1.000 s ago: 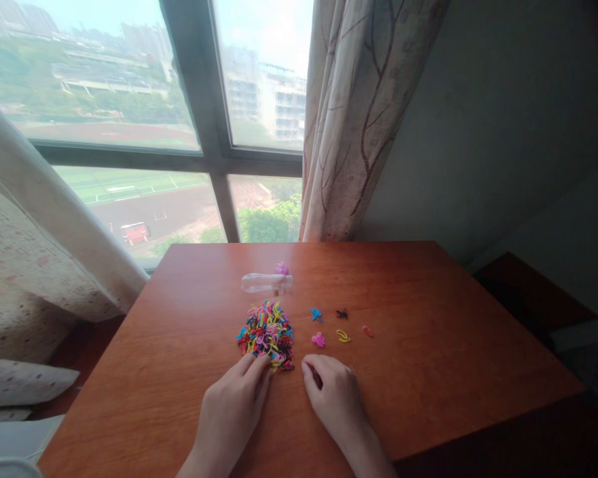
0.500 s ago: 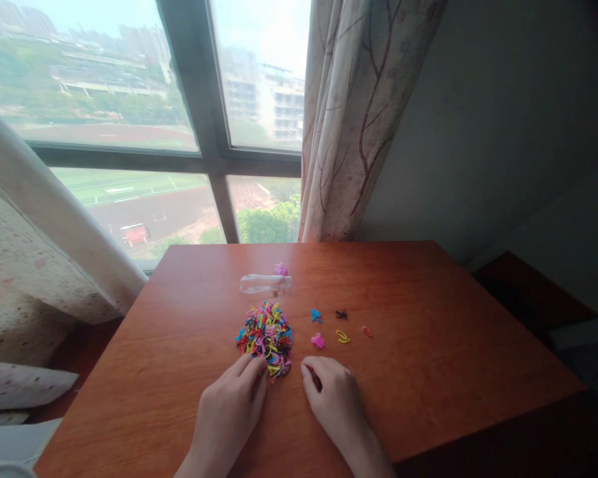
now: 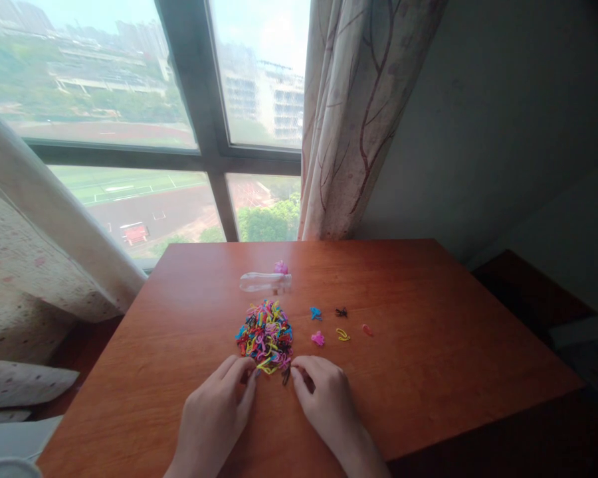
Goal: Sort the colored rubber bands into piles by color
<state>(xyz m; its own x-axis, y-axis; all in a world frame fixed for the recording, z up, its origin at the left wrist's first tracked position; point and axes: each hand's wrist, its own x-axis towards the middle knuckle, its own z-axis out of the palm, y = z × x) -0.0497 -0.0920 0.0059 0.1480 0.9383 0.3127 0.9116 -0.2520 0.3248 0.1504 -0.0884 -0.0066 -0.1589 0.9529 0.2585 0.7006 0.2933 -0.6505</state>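
A heap of small multicoloured rubber bands (image 3: 265,335) lies on the wooden table in front of me. My left hand (image 3: 216,401) is closed at the heap's lower left edge, thumb and forefinger pinched together. Whatever may be between those fingertips is too small to make out. At the lower right edge, my right hand (image 3: 323,392) pinches at a black rubber band (image 3: 286,377). To the right lie sorted bands: a blue bunch (image 3: 315,313), a black bunch (image 3: 341,312), a pink bunch (image 3: 317,338), some yellow bands (image 3: 343,335) and a red band (image 3: 367,330).
Behind the heap a clear plastic bottle (image 3: 264,283) lies on its side, with a purple cap-like piece (image 3: 281,267) beside it. The table (image 3: 428,345) ends at a window (image 3: 214,159) with curtains (image 3: 353,119). A white object (image 3: 14,445) stands at lower left.
My right hand has moved left to the heap's edge, and a black rubber band now shows at its fingertips. My left hand has shifted slightly left, uncovering yellow bands.
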